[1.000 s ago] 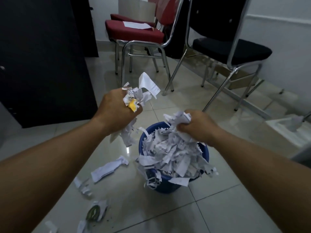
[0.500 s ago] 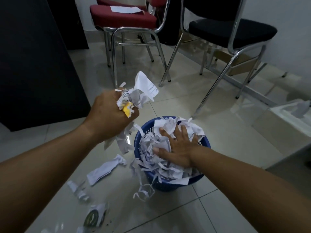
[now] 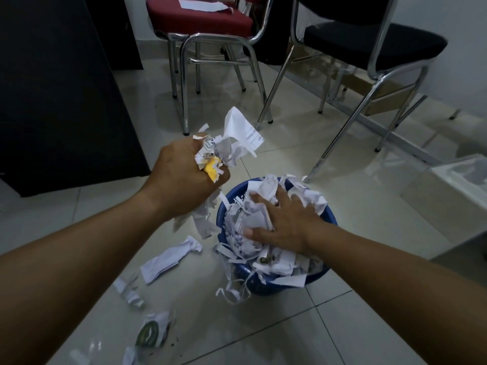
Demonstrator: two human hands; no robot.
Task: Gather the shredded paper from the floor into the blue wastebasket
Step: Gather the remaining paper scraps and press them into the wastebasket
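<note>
The blue wastebasket (image 3: 330,213) stands on the tiled floor, heaped with white shredded paper (image 3: 274,262) that spills over its near rim. My right hand (image 3: 284,222) presses flat on that heap with fingers spread. To the left of the basket and above its rim, my left hand (image 3: 184,177) grips a bunch of shredded paper (image 3: 232,143) with a yellow scrap in it; strips hang below the fist. Loose pieces lie on the floor left of the basket: a crumpled white piece (image 3: 168,259), small scraps (image 3: 129,291) and a piece with a round green print (image 3: 152,331).
A red chair (image 3: 200,17) with a paper sheet on its seat and a black chair (image 3: 374,40), both on chrome legs, stand behind the basket. A dark cabinet (image 3: 60,88) fills the left. A white object (image 3: 458,185) sits on the floor at the right.
My right hand dropped its paper onto the heap, went flat and now presses it down. My left hand keeps its bunch beside the basket. The view has tilted downward.
</note>
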